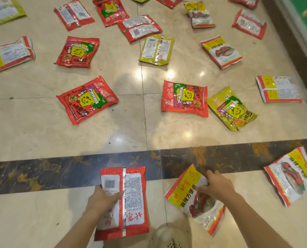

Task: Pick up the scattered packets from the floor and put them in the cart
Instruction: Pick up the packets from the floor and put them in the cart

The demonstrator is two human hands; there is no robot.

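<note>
My left hand (pixel 102 198) grips the left edge of a red packet (pixel 133 199) lying back-side up, barcode showing, near the bottom centre. My right hand (pixel 218 187) holds a white, yellow and red noodle packet (pixel 186 192) by its right side, tilted off the floor. Several more packets lie scattered on the beige tiles ahead: a red one (pixel 87 99), another red one (pixel 184 98), a yellow one (pixel 230 109) and a yellow-green one (pixel 157 50). No cart shows in this view.
A dark marbled floor strip (pixel 59 172) crosses the view just beyond my hands. Another white and red packet (pixel 292 176) lies at the right. A dark wall base (pixel 292 51) runs along the upper right. A light shoe (pixel 168 237) sits at the bottom edge.
</note>
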